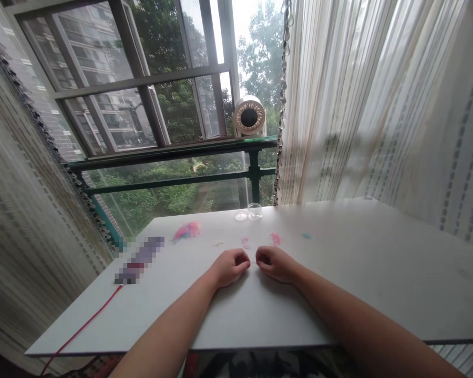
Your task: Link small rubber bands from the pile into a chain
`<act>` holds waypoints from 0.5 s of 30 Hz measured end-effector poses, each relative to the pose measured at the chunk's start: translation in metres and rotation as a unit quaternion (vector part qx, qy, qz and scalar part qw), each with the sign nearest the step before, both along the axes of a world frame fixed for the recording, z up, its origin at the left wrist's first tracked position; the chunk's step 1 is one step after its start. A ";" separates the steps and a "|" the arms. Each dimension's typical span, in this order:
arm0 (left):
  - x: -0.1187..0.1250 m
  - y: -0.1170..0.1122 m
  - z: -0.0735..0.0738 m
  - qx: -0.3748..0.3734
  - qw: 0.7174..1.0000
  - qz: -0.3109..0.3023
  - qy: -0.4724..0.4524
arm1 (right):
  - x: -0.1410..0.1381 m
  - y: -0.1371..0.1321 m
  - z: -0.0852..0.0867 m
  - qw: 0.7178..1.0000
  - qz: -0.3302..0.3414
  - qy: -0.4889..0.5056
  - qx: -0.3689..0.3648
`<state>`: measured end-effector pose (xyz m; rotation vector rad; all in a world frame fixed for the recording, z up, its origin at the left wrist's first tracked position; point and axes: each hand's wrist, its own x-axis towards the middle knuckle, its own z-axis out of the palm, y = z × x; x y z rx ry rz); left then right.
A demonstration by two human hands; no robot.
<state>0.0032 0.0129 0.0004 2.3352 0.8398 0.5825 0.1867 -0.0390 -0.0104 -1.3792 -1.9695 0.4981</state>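
Observation:
Just above the white table (pixel 362 273), my two hands face each other a small gap apart. My left hand (pixel 230 268) is closed in a pinch, thumb against curled fingers. My right hand (pixel 278 264) pinches in the same way. A thin pale strand (pixel 253 262) spans the gap between the fingertips; its ends are hidden in them. Beyond the hands lie small pink pieces (pixel 245 242), a pink clump (pixel 275 239), a teal clump (pixel 306 235) and a faint yellowish bit (pixel 218 243). A larger multicoloured pile (pixel 187 230) sits further left. These pieces are too small to name.
A clear round container (pixel 255 212) and a flat clear disc (pixel 240 216) stand at the table's back edge. On the left lies a blurred-out dark object (pixel 139 261) with a red cable (pixel 82 328). A small white fan (pixel 249 117) is by the window railing; curtains (pixel 362 105) hang alongside.

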 end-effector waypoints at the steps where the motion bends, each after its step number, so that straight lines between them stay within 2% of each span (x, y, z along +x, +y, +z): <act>1: 0.000 0.001 0.000 -0.005 1.000 -0.002 -0.003 | 0.000 0.001 -0.001 1.000 -0.003 0.002 0.002; 5: -0.003 0.007 0.001 -0.018 0.999 0.025 -0.030 | -0.001 0.008 -0.002 0.999 -0.038 0.002 0.011; 15: -0.033 0.033 0.001 -0.007 0.969 0.220 -0.110 | -0.013 0.037 0.000 0.981 -0.139 -0.136 -0.009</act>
